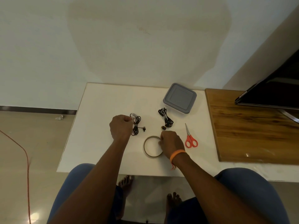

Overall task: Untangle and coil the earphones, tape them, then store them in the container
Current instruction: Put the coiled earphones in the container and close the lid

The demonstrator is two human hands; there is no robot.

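Both bundles coiled; taping under way.
Your left hand (121, 127) pinches the left earphones (136, 125); your right hand (171, 141) grips the tape roll (149, 152) — right earphones (165, 118) (apparently taped) lie near the closed container (179, 98), storing remains.

Lighting was soft and kind of dim overall, with a greenish-grey cast on the wall (145, 38). The white counter (100, 110) was the brightest area, evenly lit, and shadows under things there were faint. A small glare spot showed on the floor tile (34, 215) at bottom left. Wide-angle bending was obvious near the edges, like the TV screen (275, 91) leaning. Detail was a bit soft and smeary everywhere.
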